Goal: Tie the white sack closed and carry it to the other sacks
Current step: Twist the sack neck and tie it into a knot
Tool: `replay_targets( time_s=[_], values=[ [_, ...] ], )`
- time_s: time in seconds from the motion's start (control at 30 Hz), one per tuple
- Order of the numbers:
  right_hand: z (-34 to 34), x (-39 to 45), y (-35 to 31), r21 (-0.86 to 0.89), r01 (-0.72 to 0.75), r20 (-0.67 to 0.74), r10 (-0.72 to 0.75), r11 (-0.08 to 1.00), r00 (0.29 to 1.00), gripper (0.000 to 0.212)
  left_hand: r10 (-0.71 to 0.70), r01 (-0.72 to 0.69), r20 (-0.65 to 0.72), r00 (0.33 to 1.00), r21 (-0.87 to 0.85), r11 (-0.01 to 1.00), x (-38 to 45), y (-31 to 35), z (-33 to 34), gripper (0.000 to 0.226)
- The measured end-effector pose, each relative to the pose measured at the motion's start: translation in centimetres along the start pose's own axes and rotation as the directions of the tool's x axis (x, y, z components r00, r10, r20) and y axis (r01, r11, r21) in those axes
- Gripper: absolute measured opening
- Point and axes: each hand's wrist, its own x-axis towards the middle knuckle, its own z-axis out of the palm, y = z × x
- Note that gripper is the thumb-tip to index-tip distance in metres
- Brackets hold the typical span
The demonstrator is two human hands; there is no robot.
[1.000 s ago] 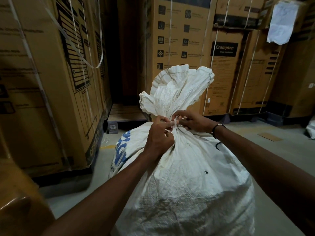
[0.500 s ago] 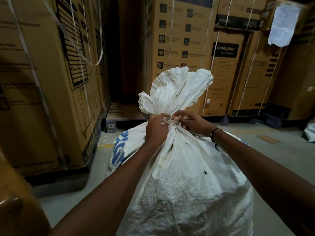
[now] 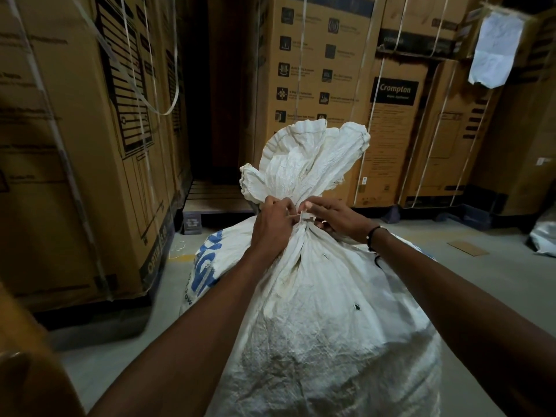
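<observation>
A big, full white sack [image 3: 325,326] with blue lettering stands upright on the floor right in front of me. Its neck is gathered tight and the loose mouth fans out above. A pale tie strip [image 3: 304,216] is wrapped around the neck. My left hand [image 3: 272,227] pinches one end of the strip on the left side of the neck. My right hand [image 3: 337,218], with a dark band at the wrist, pinches the strip's other end on the right side.
Tall strapped cardboard cartons [image 3: 78,152] stand close on the left and more cartons [image 3: 337,85] line the back wall. A wooden pallet [image 3: 216,200] lies in the dark gap between them. Another white sack [image 3: 544,239] shows at the right edge on the grey floor.
Both hands stay at the sack's neck; their fingers have shifted slightly apart, so the tie strip now shows between them. The view has drifted a little.
</observation>
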Motion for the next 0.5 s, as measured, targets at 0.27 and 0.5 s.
replay_targets(
  time_s=[0.27, 0.5],
  values=[
    [-0.2, -0.1, -0.3, -0.048, -0.001, 0.009, 0.001, 0.999, 1.0, 0.034, -0.088, 0.083, -0.032, 0.996, -0.12, 0.989, 0.6, -1.4, -0.3, 0.027],
    [-0.5, 0.3, -0.3, -0.128, 0.031, -0.006, -0.032, 0.991, 0.999, 0.028, -0.133, 0.129, -0.02, 0.991, -0.143, 0.981, 1.3, -2.1, -0.7, 0.038]
  ],
)
